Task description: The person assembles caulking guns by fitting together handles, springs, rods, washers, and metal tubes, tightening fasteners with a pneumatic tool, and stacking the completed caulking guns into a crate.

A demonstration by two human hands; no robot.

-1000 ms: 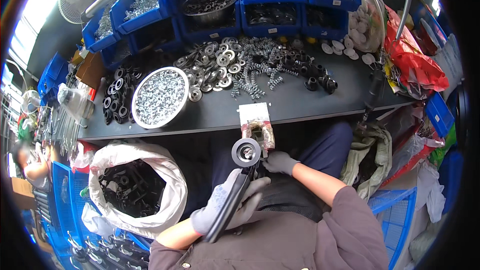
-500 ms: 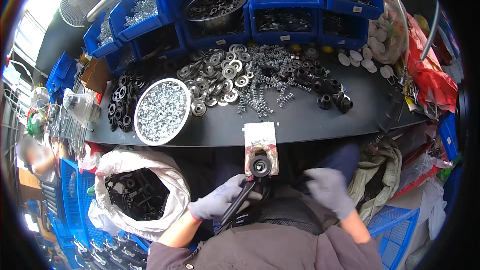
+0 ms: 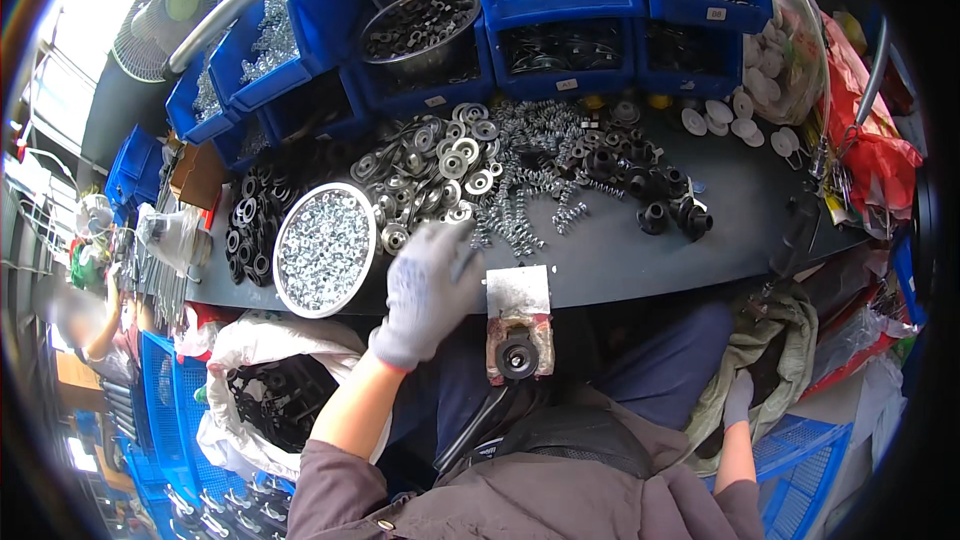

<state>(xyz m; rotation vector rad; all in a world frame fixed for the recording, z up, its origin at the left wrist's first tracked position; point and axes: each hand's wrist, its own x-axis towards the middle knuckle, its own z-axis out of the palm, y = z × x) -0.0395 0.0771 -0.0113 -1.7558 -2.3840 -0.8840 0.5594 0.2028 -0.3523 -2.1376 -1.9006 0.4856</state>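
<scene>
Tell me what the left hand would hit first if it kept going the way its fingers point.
Probably the heap of metal washers just beyond the left hand's fingertips, beside the round tray of small nuts. Its height above the bench is unclear, so this is a guess.

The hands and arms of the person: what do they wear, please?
Both hands wear light grey knit gloves: the left hand and the right hand. The forearms are bare beyond the gloves. Dark brownish-grey sleeves are pushed up near the elbows.

Blue bins (image 3: pixel 560 0), dark grey bench (image 3: pixel 640 250), silver washers (image 3: pixel 440 170), grey speckled glove (image 3: pixel 430 290), red bag (image 3: pixel 880 140)
</scene>
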